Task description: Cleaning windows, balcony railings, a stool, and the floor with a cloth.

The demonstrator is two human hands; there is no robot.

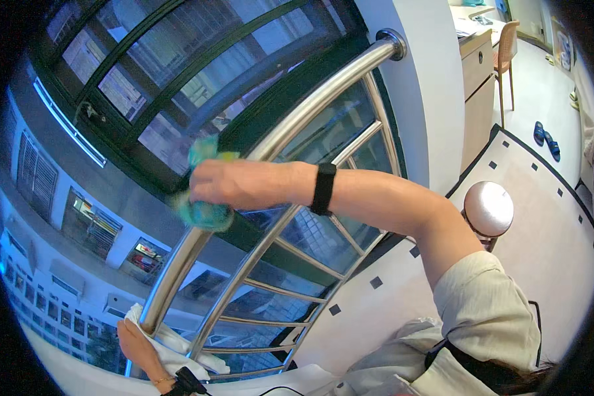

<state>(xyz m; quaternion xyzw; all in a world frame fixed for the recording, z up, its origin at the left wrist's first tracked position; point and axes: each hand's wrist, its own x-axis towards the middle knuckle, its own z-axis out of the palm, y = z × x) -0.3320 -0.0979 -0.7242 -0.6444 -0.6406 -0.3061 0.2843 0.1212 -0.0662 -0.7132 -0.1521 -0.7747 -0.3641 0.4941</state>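
Observation:
My right hand (pixel 227 184) grips a teal-green cloth (pixel 210 215) pressed on the thick stainless steel handrail (pixel 297 119). The cloth and fingers are blurred. Lower along the same rail, my left hand (pixel 139 349) holds a white cloth (pixel 171 341) wrapped around the tube. Part of that white cloth hangs by a thinner bar of the railing (pixel 245 262). Both of my wrists wear black bands. Behind the bars stands a dark-framed glass window (pixel 198 94) with buildings beyond it.
A white wall column (pixel 420 99) meets the rail's flanged end. To the right are a round-topped stool (pixel 488 208), a wooden drawer cabinet (pixel 476 64), a pinkish chair (pixel 507 49) and dark blue slippers (pixel 547 141). The floor is pale tile (pixel 356 321) with small black squares.

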